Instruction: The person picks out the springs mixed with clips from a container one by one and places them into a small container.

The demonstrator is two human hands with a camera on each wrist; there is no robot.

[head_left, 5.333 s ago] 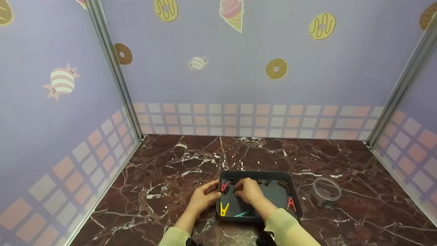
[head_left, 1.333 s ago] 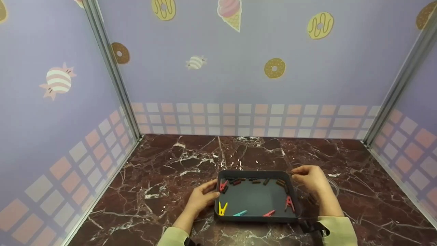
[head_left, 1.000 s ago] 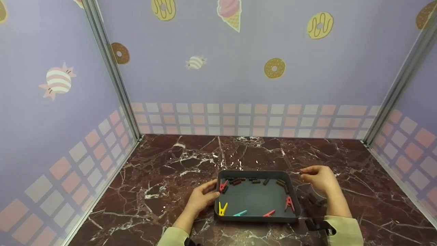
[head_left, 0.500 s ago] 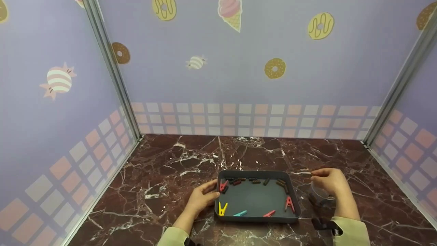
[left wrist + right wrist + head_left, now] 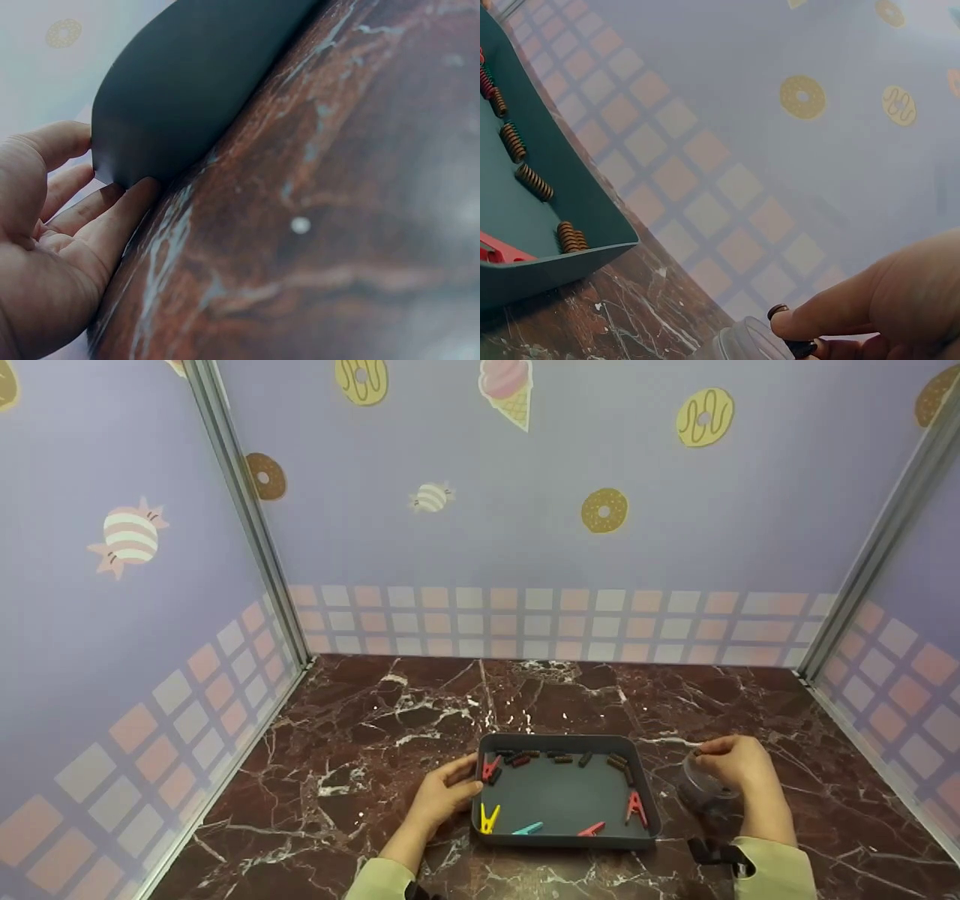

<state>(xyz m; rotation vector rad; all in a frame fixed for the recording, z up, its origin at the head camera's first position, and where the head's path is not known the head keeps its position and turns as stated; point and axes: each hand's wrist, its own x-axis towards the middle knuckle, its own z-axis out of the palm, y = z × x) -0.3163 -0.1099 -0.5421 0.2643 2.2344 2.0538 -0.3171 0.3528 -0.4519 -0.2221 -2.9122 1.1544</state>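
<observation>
My left hand [image 5: 441, 799] rests against the left side of a dark grey tray [image 5: 566, 841]. In the left wrist view, its fingertips touch the outside of the tray wall [image 5: 180, 82] near a corner. To the right of the tray, my right hand [image 5: 742, 765] pinches a small dark coil spring [image 5: 778, 309] between thumb and fingers, partly hidden by the thumb. That hand is right at the rim of a clear plastic cup [image 5: 697, 786], which it partly covers. Several dark coil springs [image 5: 535, 182] lie along the tray's far and side walls.
Inside the tray are a yellow clothespin [image 5: 489, 819], a blue clothespin [image 5: 529, 828] and several red clothespins [image 5: 636, 808]. Patterned wall panels [image 5: 465, 547] enclose the marbled table [image 5: 375, 720] at the back and sides.
My right hand has left the tray and moved right to the cup, carrying the spring, and lowered slightly. A red clothespin formerly behind that arm shows now. The left hand stays against the tray.
</observation>
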